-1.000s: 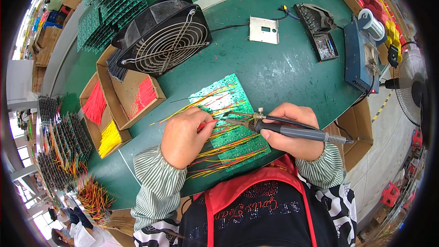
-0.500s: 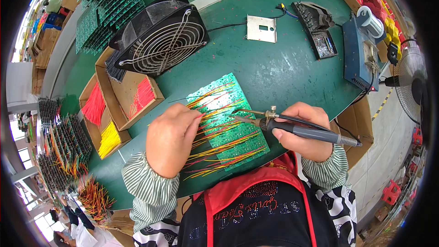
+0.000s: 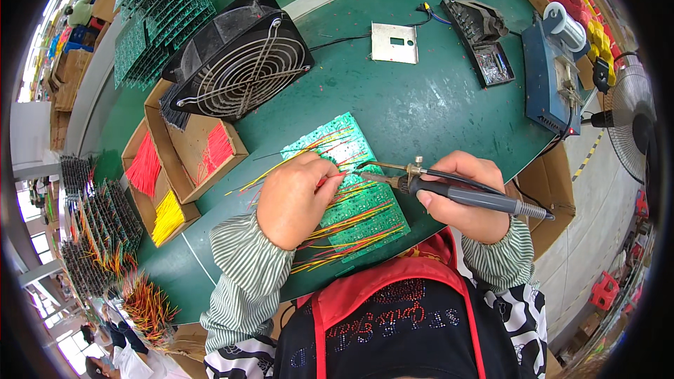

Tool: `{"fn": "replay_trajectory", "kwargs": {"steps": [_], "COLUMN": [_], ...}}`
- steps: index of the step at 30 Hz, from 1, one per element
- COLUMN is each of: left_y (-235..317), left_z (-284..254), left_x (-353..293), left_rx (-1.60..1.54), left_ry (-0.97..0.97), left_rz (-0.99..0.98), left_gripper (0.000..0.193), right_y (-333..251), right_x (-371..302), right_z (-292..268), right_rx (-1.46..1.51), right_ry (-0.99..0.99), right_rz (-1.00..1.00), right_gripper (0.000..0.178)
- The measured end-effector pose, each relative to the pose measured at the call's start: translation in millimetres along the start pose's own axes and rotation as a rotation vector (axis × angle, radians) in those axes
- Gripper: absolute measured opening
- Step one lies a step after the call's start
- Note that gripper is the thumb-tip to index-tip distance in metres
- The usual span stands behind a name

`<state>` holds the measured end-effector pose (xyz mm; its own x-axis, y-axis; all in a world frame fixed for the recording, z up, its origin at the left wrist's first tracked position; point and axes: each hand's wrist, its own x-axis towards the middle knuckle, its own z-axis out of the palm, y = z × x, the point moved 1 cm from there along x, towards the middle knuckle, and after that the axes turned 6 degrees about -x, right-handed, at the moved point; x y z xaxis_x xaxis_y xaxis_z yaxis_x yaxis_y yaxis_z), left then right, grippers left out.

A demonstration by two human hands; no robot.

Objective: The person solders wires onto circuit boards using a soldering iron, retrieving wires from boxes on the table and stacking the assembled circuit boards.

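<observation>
In front of me lies a green circuit board panel (image 3: 372, 219) with rows of red, yellow and black wires running off its left side. My left hand (image 3: 298, 196) is over the panel's left part, thumb and forefinger pinched on a red wire (image 3: 340, 176) whose end reaches the board. In my right hand (image 3: 469, 196) is a grey-handled soldering iron (image 3: 463, 198) with a thin metal feed tube (image 3: 385, 165) clamped to it. Iron tip and tube end point at the board, close by the pinched wire; I cannot tell whether they touch it.
A black fan (image 3: 242, 63) stands behind at the left, beside cardboard boxes (image 3: 193, 186) of red and yellow wires. Stacked circuit boards (image 3: 165, 17) rise at the far left. At the right are a black tool holder (image 3: 484, 49) and a blue soldering station (image 3: 547, 84) with a solder spool.
My left hand has moved right, over the board, bringing the red wire close to the iron's tip. The right hand with the iron has barely moved. The view has shifted slightly.
</observation>
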<state>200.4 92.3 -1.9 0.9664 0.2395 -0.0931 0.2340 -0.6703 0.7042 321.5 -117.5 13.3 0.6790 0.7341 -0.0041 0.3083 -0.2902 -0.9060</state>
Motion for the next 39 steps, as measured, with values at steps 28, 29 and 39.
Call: {"fn": "replay_trajectory", "kwargs": {"steps": [28,29,39], "left_y": [6,10,9], "left_z": [-28,-29,-28], "left_x": [-9,-8,-11], "left_rx": [0.083,0.052,-0.035], "left_ry": [0.209,0.200,0.279], "left_rz": [-0.016,-0.047,0.056], "left_gripper": [0.006,0.007,0.008], "right_y": [0,1,2], "right_x": [-2,-4,-11], "right_z": [-10,-11,-20], "right_rx": [-0.008,-0.008,0.002], "right_ry": [0.019,0.023,0.067], "right_rz": [0.014,0.016,0.009], "right_gripper": [0.020,0.020,0.019]}}
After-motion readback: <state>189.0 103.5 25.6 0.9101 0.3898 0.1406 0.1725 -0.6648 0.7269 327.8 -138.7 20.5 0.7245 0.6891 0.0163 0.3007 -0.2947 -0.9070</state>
